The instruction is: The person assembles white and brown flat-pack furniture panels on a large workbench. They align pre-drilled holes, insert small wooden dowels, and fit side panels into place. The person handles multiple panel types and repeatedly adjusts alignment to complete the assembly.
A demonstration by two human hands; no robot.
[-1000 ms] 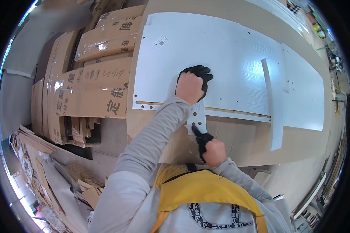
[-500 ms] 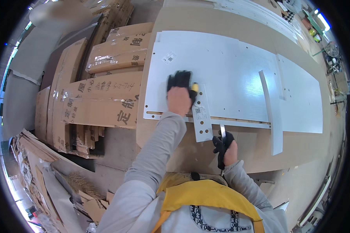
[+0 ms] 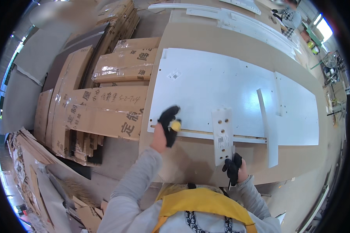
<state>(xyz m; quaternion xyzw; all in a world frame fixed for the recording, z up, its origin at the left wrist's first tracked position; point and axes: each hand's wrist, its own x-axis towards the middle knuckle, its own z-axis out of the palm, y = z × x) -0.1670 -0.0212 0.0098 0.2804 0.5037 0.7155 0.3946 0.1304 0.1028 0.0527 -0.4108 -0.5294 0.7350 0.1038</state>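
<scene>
My left hand (image 3: 168,126), in a black glove with bare skin toward the wrist, is above the near left edge of a large white panel (image 3: 206,85). Its fingers curl around a yellow round-ended thing (image 3: 175,126), whose kind I cannot make out. My right hand (image 3: 233,169), also gloved in black, is closed around a thin metal tool (image 3: 233,150) that pokes out above and below the fist. Beside that fist, a narrow white board with holes and a label (image 3: 223,136) overlaps the panel's near grooved edge. The right fingers are at its lower corner; whether they grip it is unclear.
A white strip (image 3: 267,128) lies across the panel at right. Long white pieces (image 3: 256,33) lie at the far side of the cardboard-covered table (image 3: 194,165). Taped cartons (image 3: 109,108) are stacked at left. Another person (image 3: 291,17) stands at the far right.
My left hand has drawn back toward me and left with the yellow thing. The holed board has shifted right along the panel's edge, with my right hand beside it. The view has tilted slightly.
</scene>
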